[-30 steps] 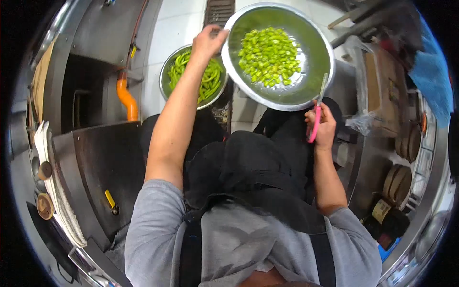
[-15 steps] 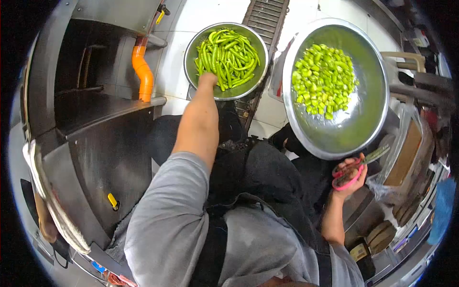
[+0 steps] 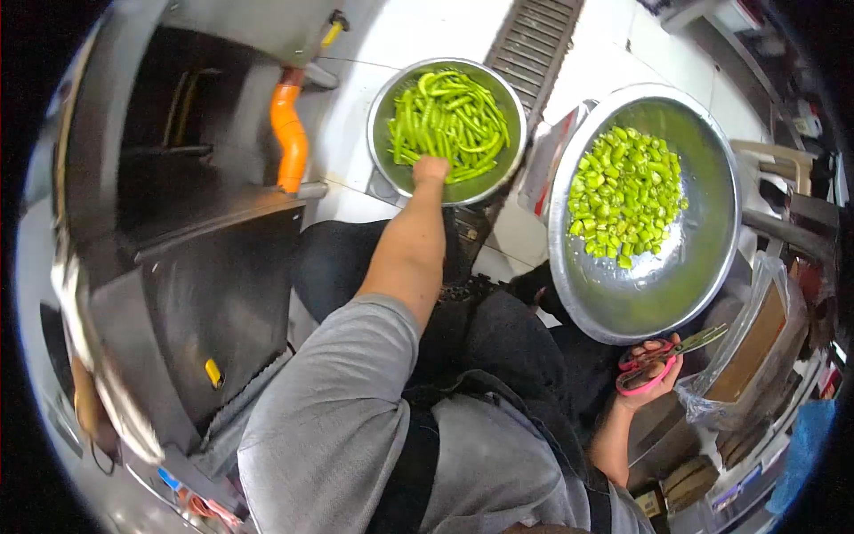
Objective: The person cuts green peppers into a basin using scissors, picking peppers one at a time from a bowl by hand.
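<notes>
My left hand [image 3: 431,168] reaches down into a round metal bowl [image 3: 377,147], at the near side of a heap of long green chili peppers [image 3: 458,116]. The back of the hand faces me and its fingers are hidden, so what they grip cannot be made out. Closed around pink-handled scissors [image 3: 633,381] is my right hand [image 3: 656,378], with the blades pointing up and to the right. Just above that hand stands a large metal basin [image 3: 658,307]. Cut green pepper pieces [image 3: 624,191] lie in it.
A floor drain grate [image 3: 534,40] runs behind the bowl. To the left are an orange pipe [image 3: 289,138] and metal cabinet panels [image 3: 218,303]. A plastic-wrapped box [image 3: 752,343] stands on the right, near a beige stool-like frame [image 3: 778,160].
The camera view has shifted, so the bowls appear lower and farther right. My left hand has moved slightly rightward within the chili bowl. My right hand still holds the scissors.
</notes>
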`<state>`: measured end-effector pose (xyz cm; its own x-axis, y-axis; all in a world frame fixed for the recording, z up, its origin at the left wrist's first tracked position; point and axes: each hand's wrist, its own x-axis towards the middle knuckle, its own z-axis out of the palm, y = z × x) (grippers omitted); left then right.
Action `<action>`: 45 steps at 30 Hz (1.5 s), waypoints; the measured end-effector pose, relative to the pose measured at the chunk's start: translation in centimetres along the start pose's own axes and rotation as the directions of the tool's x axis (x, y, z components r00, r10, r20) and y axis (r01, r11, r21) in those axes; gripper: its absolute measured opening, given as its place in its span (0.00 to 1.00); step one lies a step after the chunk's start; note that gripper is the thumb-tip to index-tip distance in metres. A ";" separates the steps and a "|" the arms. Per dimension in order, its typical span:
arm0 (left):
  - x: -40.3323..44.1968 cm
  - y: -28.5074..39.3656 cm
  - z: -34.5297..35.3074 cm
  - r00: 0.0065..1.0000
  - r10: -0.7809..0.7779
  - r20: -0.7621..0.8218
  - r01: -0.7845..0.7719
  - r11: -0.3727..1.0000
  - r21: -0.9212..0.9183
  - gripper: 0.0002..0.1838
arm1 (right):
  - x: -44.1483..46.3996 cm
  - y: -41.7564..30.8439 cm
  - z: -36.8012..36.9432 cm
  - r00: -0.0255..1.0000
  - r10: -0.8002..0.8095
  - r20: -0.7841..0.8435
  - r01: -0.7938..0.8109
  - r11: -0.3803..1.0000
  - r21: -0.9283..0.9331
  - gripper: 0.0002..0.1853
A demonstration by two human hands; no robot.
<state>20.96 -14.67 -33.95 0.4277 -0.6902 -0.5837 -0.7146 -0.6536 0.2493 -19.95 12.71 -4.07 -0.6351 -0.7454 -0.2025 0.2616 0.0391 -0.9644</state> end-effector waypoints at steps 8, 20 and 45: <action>-7.5 3.6 -9.6 0.974 0.001 -0.225 -0.090 0.918 -0.386 0.23 | 0.3 0.7 -1.7 0.964 0.130 0.231 -0.212 0.901 0.379 0.21; -18.8 0.1 -25.3 0.846 0.447 -0.290 -0.512 0.832 -0.212 0.13 | -1.0 0.3 -2.0 0.943 -0.115 0.313 0.120 0.993 0.004 0.18; -22.6 -0.9 -23.1 0.843 0.435 -0.317 -0.492 0.382 -0.782 0.11 | 0.5 -6.3 9.5 0.896 -0.238 0.374 0.260 0.966 -0.007 0.16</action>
<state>24.76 -5.67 -3.18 0.2251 -0.9645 -0.1380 -0.0502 -0.1529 0.9870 -15.01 5.78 3.49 -0.3597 -0.9263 0.1121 0.0829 -0.1514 -0.9850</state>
